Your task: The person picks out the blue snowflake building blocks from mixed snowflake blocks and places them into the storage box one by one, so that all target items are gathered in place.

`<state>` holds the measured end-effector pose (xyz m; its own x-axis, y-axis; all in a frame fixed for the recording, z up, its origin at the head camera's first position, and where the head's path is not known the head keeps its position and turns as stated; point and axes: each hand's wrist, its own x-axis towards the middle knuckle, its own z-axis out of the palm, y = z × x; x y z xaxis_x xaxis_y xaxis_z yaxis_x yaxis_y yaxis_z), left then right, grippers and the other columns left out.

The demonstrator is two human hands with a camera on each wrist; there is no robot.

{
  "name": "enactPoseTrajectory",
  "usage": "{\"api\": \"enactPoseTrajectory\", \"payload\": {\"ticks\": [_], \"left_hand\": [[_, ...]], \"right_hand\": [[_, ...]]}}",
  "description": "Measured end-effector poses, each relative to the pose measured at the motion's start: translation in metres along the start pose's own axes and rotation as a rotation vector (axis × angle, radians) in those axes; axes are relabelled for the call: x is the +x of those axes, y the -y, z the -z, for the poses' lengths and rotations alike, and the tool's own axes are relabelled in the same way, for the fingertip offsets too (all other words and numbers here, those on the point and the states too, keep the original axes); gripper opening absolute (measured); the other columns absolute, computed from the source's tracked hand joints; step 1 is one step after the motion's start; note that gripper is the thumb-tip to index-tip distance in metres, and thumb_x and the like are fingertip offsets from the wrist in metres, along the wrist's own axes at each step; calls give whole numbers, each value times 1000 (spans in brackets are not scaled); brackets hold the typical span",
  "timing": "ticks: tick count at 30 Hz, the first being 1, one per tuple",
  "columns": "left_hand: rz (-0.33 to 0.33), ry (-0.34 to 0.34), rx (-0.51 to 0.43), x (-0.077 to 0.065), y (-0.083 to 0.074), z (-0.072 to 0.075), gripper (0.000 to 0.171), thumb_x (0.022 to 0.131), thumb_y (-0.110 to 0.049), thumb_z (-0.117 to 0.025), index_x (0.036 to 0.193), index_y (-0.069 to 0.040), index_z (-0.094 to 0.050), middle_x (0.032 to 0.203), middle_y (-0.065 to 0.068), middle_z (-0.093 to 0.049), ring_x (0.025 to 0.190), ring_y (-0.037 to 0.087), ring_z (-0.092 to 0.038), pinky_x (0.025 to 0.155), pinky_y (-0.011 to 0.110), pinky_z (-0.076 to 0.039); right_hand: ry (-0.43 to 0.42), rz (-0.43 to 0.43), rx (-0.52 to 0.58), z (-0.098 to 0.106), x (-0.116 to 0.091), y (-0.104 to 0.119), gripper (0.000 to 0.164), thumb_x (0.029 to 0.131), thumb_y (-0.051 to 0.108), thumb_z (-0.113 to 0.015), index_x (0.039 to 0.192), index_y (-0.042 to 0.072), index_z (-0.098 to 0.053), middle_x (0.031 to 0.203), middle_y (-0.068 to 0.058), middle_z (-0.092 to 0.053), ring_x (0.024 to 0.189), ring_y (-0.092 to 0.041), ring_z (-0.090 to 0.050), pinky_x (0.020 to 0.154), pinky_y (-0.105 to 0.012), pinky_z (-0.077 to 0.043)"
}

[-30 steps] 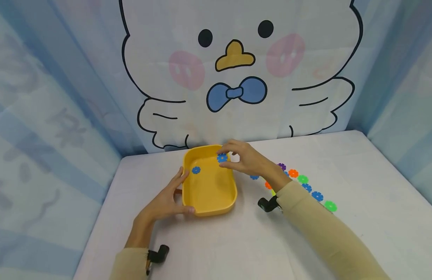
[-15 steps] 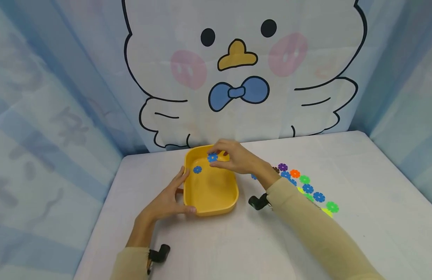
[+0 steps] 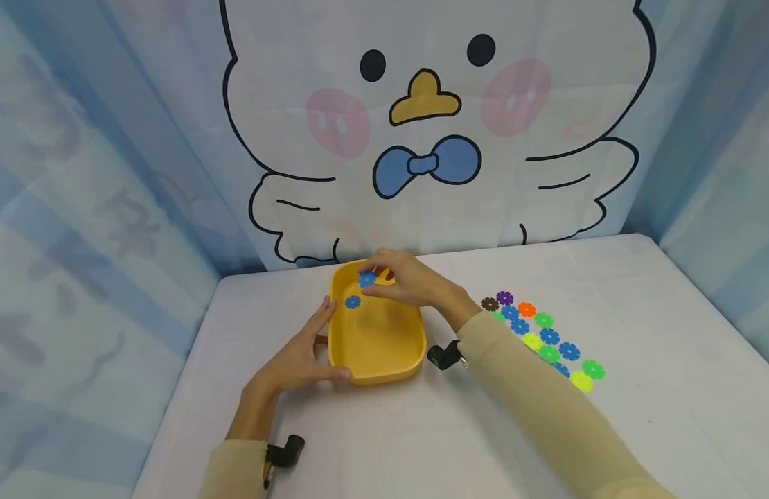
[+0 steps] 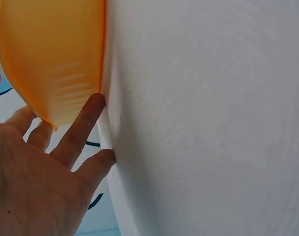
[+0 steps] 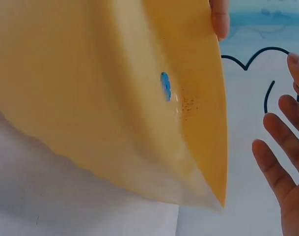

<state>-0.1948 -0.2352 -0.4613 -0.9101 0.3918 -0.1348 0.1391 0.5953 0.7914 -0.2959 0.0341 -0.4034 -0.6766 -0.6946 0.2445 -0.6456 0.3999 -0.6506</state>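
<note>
A yellow tray (image 3: pixel 384 339) with raised sides stands on the table. My left hand (image 3: pixel 291 357) holds its left side, with thumb and a fingertip at the rim; the left wrist view shows fingers of this hand (image 4: pixel 46 172) spread along the tray's outer wall (image 4: pixel 56 59). Over the tray's far part, my right hand (image 3: pixel 403 281) pinches a blue snowflake disc (image 3: pixel 366 278) between thumb and fingers. Another blue snowflake disc (image 3: pixel 352 302) lies inside the tray, near its left wall. In the right wrist view the held disc is mostly cut off at the edge.
Several coloured snowflake discs (image 3: pixel 549 336) lie on the white table (image 3: pixel 434 436) to the right, some hidden by my right sleeve (image 3: pixel 534 388). A curtain (image 3: pixel 422 222) with a cartoon figure hangs behind the table's far edge.
My right hand has moved left across the tray with the pinched blue disc, uncovering more discs on the table. My left hand stays at the tray, which looks still.
</note>
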Motion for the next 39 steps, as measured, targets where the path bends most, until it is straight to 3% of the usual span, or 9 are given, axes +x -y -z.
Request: {"api": "enactPoseTrajectory", "payload": {"ticks": [6,11,20,26,32,39], "left_hand": [[-38,1,1,-1,2,1,123,75,-48,-90,167,-28,-10,173,-7,3,126,23,-58,112,52,-46],[-62,0,17,-2,2,2,124,76,-48,-90,167,-25,-7,174,-3,4,125,22,-59,113,50,-46],[-89,1,30,-2,3,3,126,77,-44,-91,167,-20,-6,174,-2,4,123,21,-61,112,48,-47],[-66,5,15,-2,4,1,126,75,-51,-90,167,-27,-7,173,-7,5,126,24,-60,112,49,-47],[-24,-8,-15,-3,5,0,124,74,-45,-92,166,-34,-8,173,-10,-4,127,25,-60,109,51,-49],[23,-6,-20,-3,-1,1,123,74,-48,-92,165,-36,-9,172,-15,-5,129,25,-57,108,50,-50]], "right_hand": [[29,-40,15,-7,7,0,38,97,27,-73,130,8,-67,118,-4,-64,111,-27,-62,96,-40,-58],[95,-68,28,-13,11,2,36,97,26,-74,128,9,-68,127,-3,-65,111,-25,-63,95,-38,-59],[139,-71,-9,-9,19,8,39,98,28,-72,132,8,-67,129,-2,-65,110,-20,-65,97,-35,-57],[140,-75,23,-14,24,6,41,98,29,-72,132,7,-66,127,-2,-66,109,-20,-66,100,-37,-56],[172,-87,40,-27,27,-5,34,96,25,-75,126,9,-70,118,1,-70,105,-17,-64,97,-28,-55],[212,-211,33,-38,28,-9,31,96,25,-75,126,16,-72,118,-2,-70,107,-17,-61,97,-28,-54]]}}
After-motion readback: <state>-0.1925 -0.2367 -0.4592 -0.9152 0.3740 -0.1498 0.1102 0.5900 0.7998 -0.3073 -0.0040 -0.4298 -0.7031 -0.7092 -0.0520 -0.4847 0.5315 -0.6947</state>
